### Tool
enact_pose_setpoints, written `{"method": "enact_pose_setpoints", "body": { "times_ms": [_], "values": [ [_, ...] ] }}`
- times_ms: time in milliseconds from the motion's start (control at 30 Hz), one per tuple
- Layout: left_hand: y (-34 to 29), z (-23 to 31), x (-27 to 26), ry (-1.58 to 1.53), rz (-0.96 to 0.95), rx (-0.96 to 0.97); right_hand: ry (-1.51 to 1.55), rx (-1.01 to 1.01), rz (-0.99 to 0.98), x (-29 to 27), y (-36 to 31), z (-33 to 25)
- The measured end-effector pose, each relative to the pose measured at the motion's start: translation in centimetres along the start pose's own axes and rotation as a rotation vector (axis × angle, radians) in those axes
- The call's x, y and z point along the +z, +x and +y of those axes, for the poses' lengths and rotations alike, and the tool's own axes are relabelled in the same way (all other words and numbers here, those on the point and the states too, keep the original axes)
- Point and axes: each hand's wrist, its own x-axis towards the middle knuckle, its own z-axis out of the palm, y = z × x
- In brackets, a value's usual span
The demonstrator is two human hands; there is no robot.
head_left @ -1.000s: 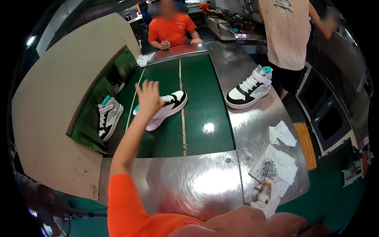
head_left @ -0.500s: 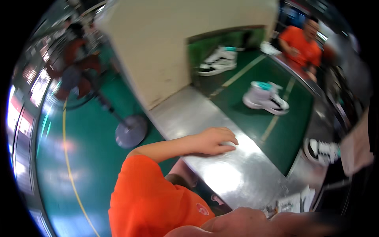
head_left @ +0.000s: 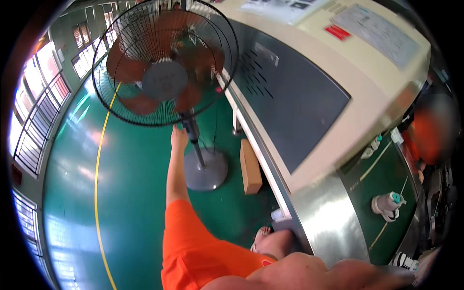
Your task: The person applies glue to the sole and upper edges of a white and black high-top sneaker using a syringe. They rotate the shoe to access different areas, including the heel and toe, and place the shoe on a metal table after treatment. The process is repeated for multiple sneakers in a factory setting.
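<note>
My left hand (head_left: 179,137) is stretched out at the end of my left arm, just below the wire cage of a standing fan (head_left: 164,79). Its fingertips are at the cage's lower rim, beside the grey pole (head_left: 191,129); whether they touch the wire I cannot tell. At least one finger is extended, and I see nothing held in the hand. The fan has brown blades, a grey hub and a round grey base (head_left: 206,169) on the floor. My right hand does not show.
A large cream machine (head_left: 386,96) with a dark side panel stands to the right. A cardboard box (head_left: 250,166) sits beside it on the green floor (head_left: 130,193). White shoes (head_left: 388,207) lie on a green conveyor belt (head_left: 374,181) beyond a metal ledge (head_left: 331,217). An orange-clad person (head_left: 427,137) is far right.
My view has swung left toward the fan, which now appears much larger. My left hand has left the metal ledge and reaches forward to the fan's cage.
</note>
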Motion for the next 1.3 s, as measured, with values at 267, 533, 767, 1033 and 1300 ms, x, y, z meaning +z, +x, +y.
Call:
{"method": "enact_pose_setpoints", "body": {
  "times_ms": [267,533,767,1033,1300],
  "values": [
    [9.0,-9.0,11.4,0.666,0.387,0.729,-0.249,-0.680,0.344,2.7,-2.3,-2.5],
    [9.1,-7.6,9.6,0.358,0.662,0.775,-0.512,-0.039,0.351,4.6,-3.4,-5.7],
    [7.3,0.9,3.7,0.427,0.187,0.160,-0.169,-0.126,0.275,3.9,-3.3,-5.1],
    [-23.6,1.1,5.8,-0.019,-0.664,0.164,0.364,-0.131,0.219,2.0,-0.7,3.9],
    [-48.7,10.6,2.6,0.205,-1.657,0.839,0.389,-0.188,0.458,-6.8,-2.6,5.7]
  ]
}}
